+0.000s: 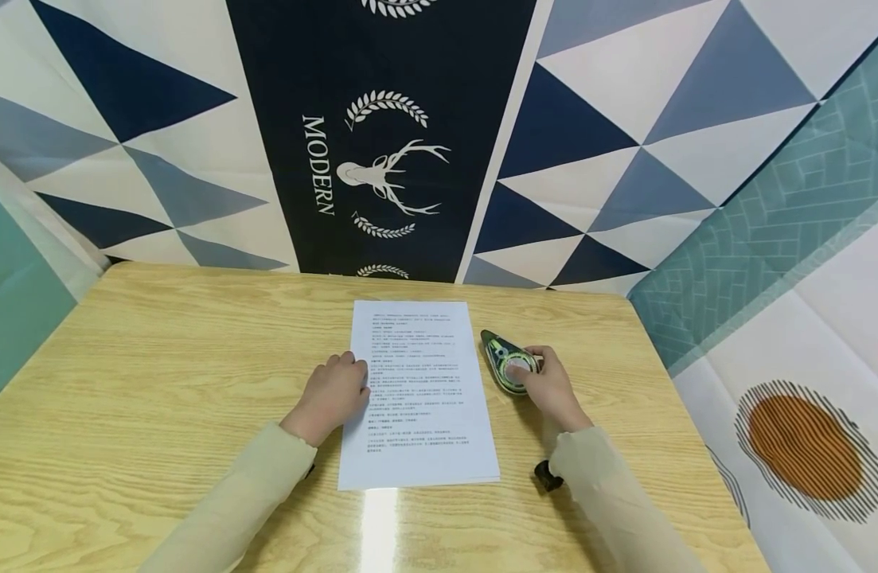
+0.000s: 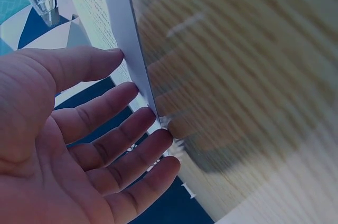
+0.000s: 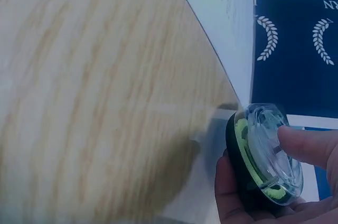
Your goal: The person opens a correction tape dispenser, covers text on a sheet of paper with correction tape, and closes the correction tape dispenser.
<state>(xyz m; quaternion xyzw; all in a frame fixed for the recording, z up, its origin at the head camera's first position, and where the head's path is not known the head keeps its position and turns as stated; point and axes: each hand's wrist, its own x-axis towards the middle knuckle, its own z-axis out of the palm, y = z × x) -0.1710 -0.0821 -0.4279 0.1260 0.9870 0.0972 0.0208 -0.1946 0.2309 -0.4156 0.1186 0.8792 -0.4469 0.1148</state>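
Observation:
A printed sheet of paper point(image 1: 417, 398) lies flat on the table, covered in small lines of text. My left hand point(image 1: 333, 398) rests at its left edge. In the left wrist view, the fingers point(image 2: 113, 160) of that hand are relaxed and apart, their tips touching the paper's edge point(image 2: 138, 55). To the right of the sheet, my right hand point(image 1: 549, 390) holds a green and black correction tape point(image 1: 501, 360) with a clear cover. Its thumb point(image 3: 306, 145) presses on the clear side of the correction tape point(image 3: 264, 155), with the other fingers underneath.
The light wooden table point(image 1: 195, 358) is glossy and reflects light near its front edge. Behind it hangs a patterned cloth point(image 1: 381, 159) with triangles and a deer head. A black strap point(image 1: 548, 476) shows at my right wrist.

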